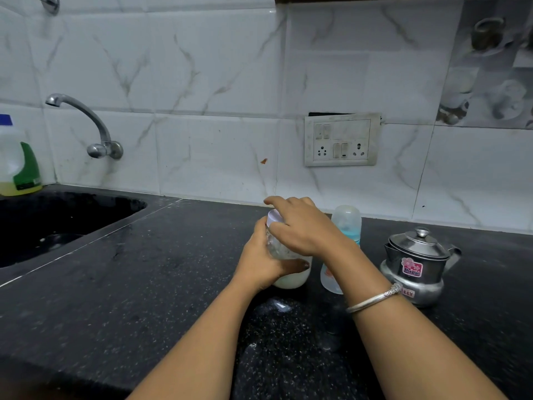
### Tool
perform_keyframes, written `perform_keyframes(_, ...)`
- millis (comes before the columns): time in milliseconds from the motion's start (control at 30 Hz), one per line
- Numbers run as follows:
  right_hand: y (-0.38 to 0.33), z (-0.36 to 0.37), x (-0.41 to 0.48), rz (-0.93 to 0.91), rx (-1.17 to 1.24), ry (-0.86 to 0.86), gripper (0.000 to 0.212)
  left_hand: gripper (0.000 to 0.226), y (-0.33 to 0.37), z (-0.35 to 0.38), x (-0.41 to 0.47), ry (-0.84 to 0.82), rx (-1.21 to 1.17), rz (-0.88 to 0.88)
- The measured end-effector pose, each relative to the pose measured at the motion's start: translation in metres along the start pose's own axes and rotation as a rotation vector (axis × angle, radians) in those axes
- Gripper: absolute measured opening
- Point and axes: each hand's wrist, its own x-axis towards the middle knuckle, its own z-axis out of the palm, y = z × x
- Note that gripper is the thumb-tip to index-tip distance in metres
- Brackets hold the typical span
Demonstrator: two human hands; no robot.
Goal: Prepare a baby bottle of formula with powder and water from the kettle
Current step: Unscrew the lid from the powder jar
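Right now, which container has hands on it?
The white-lidded powder jar: left hand grips its body, right hand its lid. Baby bottle and kettle stand unheld.

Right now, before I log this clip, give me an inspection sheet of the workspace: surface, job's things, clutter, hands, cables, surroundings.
Surface: black speckled counter, with a bright reflection in front of the jar.
Job's things: powder jar holding white powder, its lid white; capped baby bottle behind the right forearm; steel kettle at right, its cover on.
Clutter: nothing seen.
Hands: left hand grips the jar's body; right hand grips the lid from above.
Cables: nothing seen.
Surroundings: dark sink, wall tap and detergent bottle at left; switchboard on the tiled wall.
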Motion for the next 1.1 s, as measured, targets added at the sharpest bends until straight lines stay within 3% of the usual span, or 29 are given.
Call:
perform_keyframes(100,-0.007,0.000,-0.002,0.047,-0.152,0.059,0.048,0.092,0.000,0.003,0.005,0.014,0.063,0.023)
perform_keyframes(200,-0.012,0.002,-0.001,0.146,-0.298,0.120,0.064,0.081,-0.001,0.003,0.006,0.016,0.070,0.029)
perform_keyframes(333,-0.007,0.001,0.002,0.143,-0.142,0.084,0.048,0.087,-0.005,0.000,0.001,0.015,-0.015,-0.021)
perform_keyframes(467,-0.002,-0.002,0.004,0.091,0.074,-0.003,0.058,0.088,-0.002,0.000,0.000,0.009,-0.020,-0.006)
perform_keyframes(667,-0.006,0.003,0.000,0.168,-0.164,0.143,0.063,0.087,-0.007,0.004,0.007,0.016,0.004,-0.020)
perform_keyframes(833,-0.002,-0.004,0.004,0.158,0.039,0.093,0.066,0.080,-0.008,0.003,0.001,0.020,-0.047,-0.032)
perform_keyframes(1100,0.000,-0.023,0.004,0.082,0.468,0.178,0.057,0.086,-0.006,0.000,0.000,0.000,-0.049,0.019)
